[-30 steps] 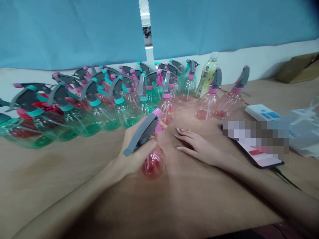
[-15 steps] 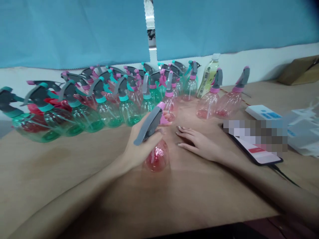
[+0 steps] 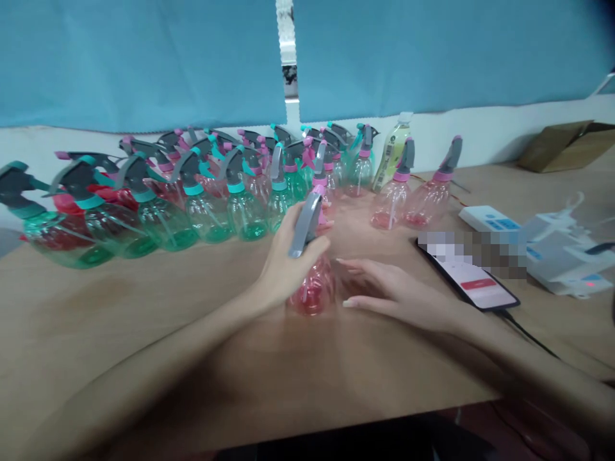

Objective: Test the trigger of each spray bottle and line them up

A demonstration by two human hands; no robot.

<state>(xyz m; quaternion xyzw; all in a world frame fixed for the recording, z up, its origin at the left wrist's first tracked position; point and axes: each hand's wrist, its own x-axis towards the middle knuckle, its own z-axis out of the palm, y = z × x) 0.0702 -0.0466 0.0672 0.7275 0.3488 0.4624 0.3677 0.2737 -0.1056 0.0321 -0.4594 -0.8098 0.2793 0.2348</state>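
Left hand (image 3: 288, 266) wraps neck of clear pink plastic spray bottle (image 3: 313, 289), grey trigger head, frame centre. Right hand (image 3: 398, 298) flat, fingers spread, on smooth wooden table (image 3: 144, 307), beside bottle's rounded base.

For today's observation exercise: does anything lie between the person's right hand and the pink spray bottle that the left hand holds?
Nothing visible does. The right hand lies flat on the table just right of the pink spray bottle, which the left hand grips.

Spray bottle (image 3: 312, 282) on table (image 3: 144, 320), centre, in left hand (image 3: 288, 262). Right hand (image 3: 398, 294) flat on table just right of it. Rows of spray bottles (image 3: 202, 192) behind. Phone (image 3: 473, 285) right; boxes (image 3: 552, 256) farther right.
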